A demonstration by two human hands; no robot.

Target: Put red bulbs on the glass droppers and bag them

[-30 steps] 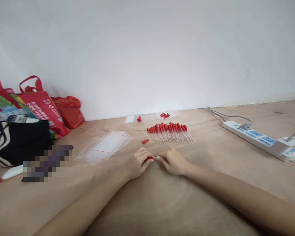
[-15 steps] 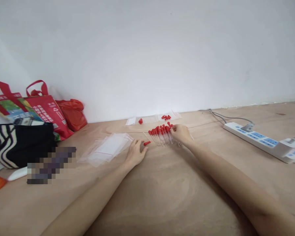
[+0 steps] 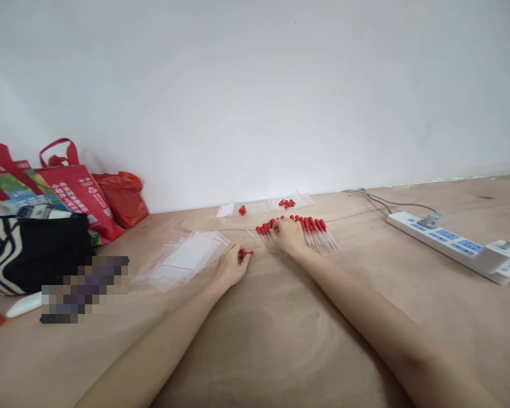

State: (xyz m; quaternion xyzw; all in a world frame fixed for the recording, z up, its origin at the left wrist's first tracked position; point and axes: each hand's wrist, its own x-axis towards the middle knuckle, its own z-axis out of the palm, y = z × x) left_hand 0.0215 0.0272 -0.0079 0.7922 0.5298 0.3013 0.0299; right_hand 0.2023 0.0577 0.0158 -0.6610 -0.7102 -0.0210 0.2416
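Note:
My left hand (image 3: 232, 265) rests on the wooden table with thumb and fingers closed on a red rubber dropper bulb (image 3: 247, 254). In the middle lies a row of droppers (image 3: 314, 225), with red bulbs at the far end and thin clear tubes pointing toward me. Over the left part of this row is my right hand (image 3: 288, 235), fingers bent and pinched close to the red bulbs. What its fingertips hold, if anything, is hidden. One bare clear tube (image 3: 253, 238) lies at the row's left end.
Clear zip bags (image 3: 187, 255) are stacked left of my left hand. By the wall, loose red bulbs (image 3: 287, 203) lie on more plastic bags. A power strip (image 3: 442, 241) stands at right; shopping bags (image 3: 80, 192) and a black striped bag (image 3: 46, 249) are at left.
My right hand has moved left along the dropper row, uncovering its right end. My left hand has closed on the red bulb that lay beside its fingers.

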